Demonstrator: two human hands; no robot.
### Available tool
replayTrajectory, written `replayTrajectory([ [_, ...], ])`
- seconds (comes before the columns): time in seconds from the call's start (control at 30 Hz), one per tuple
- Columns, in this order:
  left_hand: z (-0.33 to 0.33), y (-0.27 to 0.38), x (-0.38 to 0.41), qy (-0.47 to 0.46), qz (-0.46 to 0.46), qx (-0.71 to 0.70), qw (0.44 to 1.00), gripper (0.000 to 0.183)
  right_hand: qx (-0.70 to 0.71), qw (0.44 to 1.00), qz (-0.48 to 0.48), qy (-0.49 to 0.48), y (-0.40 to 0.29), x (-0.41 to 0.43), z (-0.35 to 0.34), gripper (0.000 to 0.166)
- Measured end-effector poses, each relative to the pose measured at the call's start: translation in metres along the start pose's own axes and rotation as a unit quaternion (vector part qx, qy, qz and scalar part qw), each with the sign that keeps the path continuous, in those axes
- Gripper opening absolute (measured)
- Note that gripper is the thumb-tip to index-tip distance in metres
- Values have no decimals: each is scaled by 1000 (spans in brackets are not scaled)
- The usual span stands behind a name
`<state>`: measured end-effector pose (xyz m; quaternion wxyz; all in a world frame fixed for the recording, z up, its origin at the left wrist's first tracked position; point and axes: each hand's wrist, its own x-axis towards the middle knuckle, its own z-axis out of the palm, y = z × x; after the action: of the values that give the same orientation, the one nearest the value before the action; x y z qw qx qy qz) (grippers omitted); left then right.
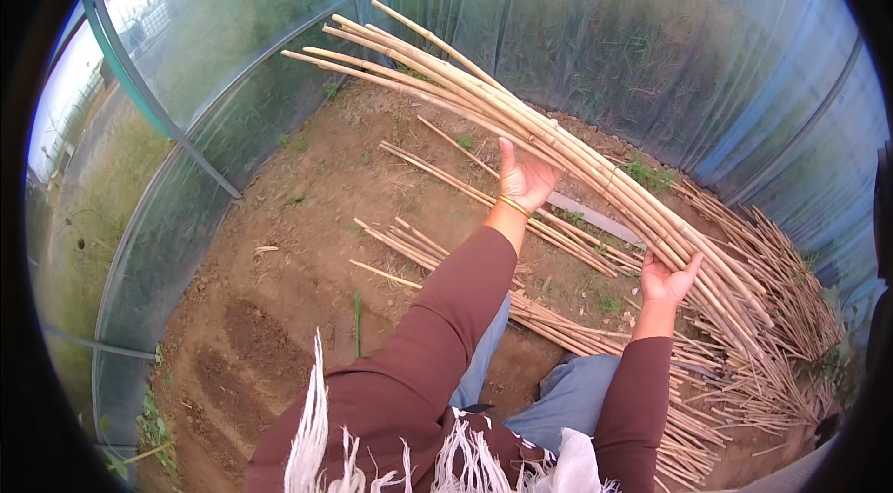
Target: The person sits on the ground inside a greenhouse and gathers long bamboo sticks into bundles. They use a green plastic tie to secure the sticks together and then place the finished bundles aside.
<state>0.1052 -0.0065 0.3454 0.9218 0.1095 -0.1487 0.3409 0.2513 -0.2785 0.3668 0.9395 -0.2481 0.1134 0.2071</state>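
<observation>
A bundle of several long bamboo poles (593, 168) is held up in both my hands, slanting from the upper left to the lower right. My left hand (527, 175) supports it from below near the middle; its thumb points up and its fingers are hidden behind the poles. Further down toward the right end, my right hand (666, 278) grips the bundle, its thumb over the near side. The poles' left ends fan apart in the air. Beneath, loose bamboo poles (446, 180) lie on the soil, and another group (398, 245) lies closer to my legs.
Thinner sticks (788, 277) are heaped along the right side. A pale flat strip (593, 217) lies under the bundle. Clear plastic sheeting (593, 39) on metal pipes (209, 165) walls in the bare soil (279, 270). A green stake (358, 322) stands left of my arm.
</observation>
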Motion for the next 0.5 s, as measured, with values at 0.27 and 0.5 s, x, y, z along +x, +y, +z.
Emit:
replayTrajectory([
  [0.27,35,33,-11,-90,29,50,994,97,145,984,-76,-70,-53,27,-27,91],
  [0.5,23,28,-14,87,29,-19,996,71,86,994,-40,-46,-56,31,-31,89],
])
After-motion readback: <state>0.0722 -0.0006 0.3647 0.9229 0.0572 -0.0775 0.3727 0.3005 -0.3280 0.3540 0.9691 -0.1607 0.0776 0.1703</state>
